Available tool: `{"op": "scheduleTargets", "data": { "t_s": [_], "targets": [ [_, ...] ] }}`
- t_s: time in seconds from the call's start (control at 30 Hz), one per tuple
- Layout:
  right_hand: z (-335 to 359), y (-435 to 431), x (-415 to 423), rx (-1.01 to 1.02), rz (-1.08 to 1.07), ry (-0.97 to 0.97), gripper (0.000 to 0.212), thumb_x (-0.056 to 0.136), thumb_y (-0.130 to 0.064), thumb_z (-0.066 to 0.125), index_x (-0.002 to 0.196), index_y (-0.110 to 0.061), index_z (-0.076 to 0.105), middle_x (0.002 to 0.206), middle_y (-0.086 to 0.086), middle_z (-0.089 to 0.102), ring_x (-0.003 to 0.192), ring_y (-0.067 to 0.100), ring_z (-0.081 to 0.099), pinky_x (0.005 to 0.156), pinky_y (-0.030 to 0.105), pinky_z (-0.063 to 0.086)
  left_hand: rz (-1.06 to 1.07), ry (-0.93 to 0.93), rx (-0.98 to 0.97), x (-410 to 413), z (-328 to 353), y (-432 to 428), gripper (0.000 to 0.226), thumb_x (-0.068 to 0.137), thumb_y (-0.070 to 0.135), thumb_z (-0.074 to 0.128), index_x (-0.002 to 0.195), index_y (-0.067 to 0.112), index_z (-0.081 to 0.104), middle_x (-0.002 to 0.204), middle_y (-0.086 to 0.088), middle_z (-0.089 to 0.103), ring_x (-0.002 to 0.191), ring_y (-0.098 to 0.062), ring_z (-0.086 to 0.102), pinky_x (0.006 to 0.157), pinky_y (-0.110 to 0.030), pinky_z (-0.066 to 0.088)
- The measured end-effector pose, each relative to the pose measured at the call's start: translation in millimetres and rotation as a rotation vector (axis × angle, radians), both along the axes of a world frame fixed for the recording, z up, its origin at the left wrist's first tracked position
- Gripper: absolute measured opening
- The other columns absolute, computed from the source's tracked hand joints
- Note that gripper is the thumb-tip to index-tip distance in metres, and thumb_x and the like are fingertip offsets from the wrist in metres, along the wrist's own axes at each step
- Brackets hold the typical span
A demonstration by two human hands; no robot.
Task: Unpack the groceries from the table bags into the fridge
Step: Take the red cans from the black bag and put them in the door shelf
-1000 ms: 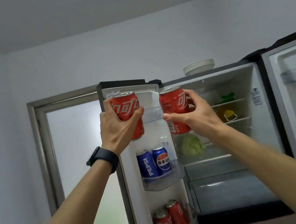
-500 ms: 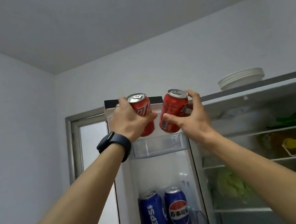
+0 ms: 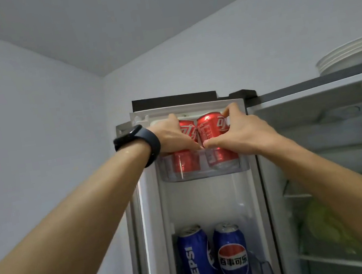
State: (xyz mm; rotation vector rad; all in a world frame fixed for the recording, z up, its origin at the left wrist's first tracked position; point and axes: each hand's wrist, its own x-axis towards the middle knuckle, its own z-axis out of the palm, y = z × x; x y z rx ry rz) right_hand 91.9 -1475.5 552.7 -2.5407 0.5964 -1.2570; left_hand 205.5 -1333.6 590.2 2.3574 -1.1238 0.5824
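Note:
Two red cola cans stand side by side in the clear top door bin (image 3: 204, 173) of the open fridge door (image 3: 211, 198). My left hand (image 3: 170, 138), with a black watch on its wrist, grips the left red can (image 3: 187, 133). My right hand (image 3: 243, 131) grips the right red can (image 3: 212, 127). Both cans' lower halves sit inside the bin, and their tops are close under the door's upper edge. My thumbs nearly touch between the cans.
Two blue Pepsi cans (image 3: 215, 259) stand in the door bin below. At the right, the fridge's interior shelves (image 3: 334, 155) hold something green (image 3: 326, 225). White plates (image 3: 352, 55) are stacked on top of the fridge. A wall lies to the left.
Both hands have pushed forward and lowered the two red cans from above the top door bin into it. The view has moved closer and tilted up.

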Motion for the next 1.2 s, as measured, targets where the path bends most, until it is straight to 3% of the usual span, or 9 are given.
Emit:
{"op": "scheduleTargets", "data": {
  "t_s": [0.13, 0.3, 0.5, 0.57, 0.7, 0.8, 0.97, 1.03, 1.2],
  "targets": [
    [12.4, -8.8, -14.2, 0.074, 0.056, 0.145, 0.096, 0.068, -0.042, 0.082, 0.142, -0.013, 0.028, 0.121, 0.009, 0.059, 0.106, 0.028, 0.059, 0.092, 0.039, 0.05, 0.025, -0.009, 0.127, -6.0, 9.9, 7.7, 0.052, 0.077, 0.021, 0.078, 0.118, 0.012, 0.047, 0.096, -0.005, 0.064, 0.077, -0.019, 0.064, 0.058, -0.029, 0.052],
    [23.2, -2.8, -12.9, -0.038, 0.067, 0.267, 0.054, 0.069, -0.032, 0.087, 0.113, -0.017, 0.059, 0.112, 0.007, 0.068, 0.097, 0.023, 0.065, 0.088, 0.035, 0.056, 0.123, -0.203, 0.161, -12.5, 2.3, 0.7, 0.059, 0.07, 0.044, 0.087, 0.111, 0.02, 0.052, 0.085, 0.005, 0.054, 0.077, -0.016, 0.056, 0.069, -0.031, 0.048],
    [17.3, -8.1, -7.1, -0.005, 0.087, 0.163, 0.079, 0.057, -0.042, 0.093, 0.12, -0.026, 0.048, 0.109, 0.0, 0.065, 0.096, 0.022, 0.067, 0.089, 0.037, 0.055, 0.16, -0.29, 0.116, -7.5, -0.2, -2.9, 0.095, 0.059, 0.054, 0.089, 0.133, 0.019, 0.042, 0.109, -0.005, 0.046, 0.087, -0.027, 0.055, 0.084, -0.044, 0.055],
    [13.5, -9.2, -5.1, 0.012, 0.091, 0.119, 0.086, 0.056, -0.047, 0.093, 0.126, -0.026, 0.048, 0.111, 0.0, 0.066, 0.095, 0.022, 0.068, 0.092, 0.039, 0.054, 0.166, -0.317, 0.121, -11.5, -0.5, -4.0, 0.088, 0.064, 0.049, 0.088, 0.131, 0.014, 0.043, 0.109, -0.007, 0.055, 0.087, -0.027, 0.054, 0.077, -0.04, 0.052],
    [7.5, -7.8, -5.8, -0.01, 0.076, 0.036, 0.072, 0.069, -0.049, 0.085, 0.131, -0.026, 0.056, 0.121, 0.001, 0.066, 0.105, 0.021, 0.061, 0.083, 0.027, 0.044, 0.233, -0.384, 0.168, -24.2, -2.1, -3.9, 0.071, 0.072, 0.051, 0.082, 0.122, 0.016, 0.047, 0.098, -0.004, 0.052, 0.082, -0.026, 0.054, 0.066, -0.036, 0.043],
    [0.3, -8.8, -3.7, -0.002, 0.036, -0.032, 0.071, 0.07, -0.055, 0.081, 0.131, -0.028, 0.058, 0.126, 0.002, 0.065, 0.114, 0.025, 0.06, 0.082, 0.031, 0.043, 0.181, -0.285, 0.125, -21.8, -1.5, -2.5, 0.079, 0.062, 0.062, 0.084, 0.119, 0.021, 0.049, 0.105, -0.002, 0.057, 0.092, -0.025, 0.058, 0.075, -0.038, 0.053],
    [-9.6, -8.9, -2.2, 0.004, 0.011, -0.095, 0.054, 0.077, -0.058, 0.068, 0.124, -0.033, 0.059, 0.12, 0.001, 0.068, 0.11, 0.028, 0.062, 0.084, 0.036, 0.048, 0.153, -0.232, 0.018, -15.2, -1.7, 9.8, 0.075, 0.075, 0.055, 0.077, 0.135, 0.021, 0.048, 0.12, -0.007, 0.058, 0.095, -0.026, 0.062, 0.078, -0.042, 0.059],
    [-14.1, -5.3, -6.1, 0.011, 0.011, -0.102, 0.043, 0.082, -0.053, 0.06, 0.121, -0.034, 0.062, 0.118, 0.001, 0.07, 0.111, 0.029, 0.062, 0.089, 0.039, 0.05, 0.161, -0.251, 0.018, -16.4, -4.0, 14.1, 0.068, 0.078, 0.052, 0.072, 0.135, 0.022, 0.049, 0.117, -0.007, 0.058, 0.095, -0.027, 0.062, 0.082, -0.042, 0.057],
    [-22.3, 17.1, -26.3, -0.018, -0.015, -0.087, 0.038, 0.092, -0.042, 0.052, 0.127, -0.031, 0.062, 0.126, 0.002, 0.068, 0.115, 0.03, 0.06, 0.093, 0.039, 0.049, 0.114, -0.276, 0.023, -27.4, -16.1, 33.9, 0.066, 0.086, 0.047, 0.063, 0.145, 0.026, 0.041, 0.135, -0.011, 0.054, 0.126, -0.032, 0.048, 0.103, -0.045, 0.045]
  ]
}}
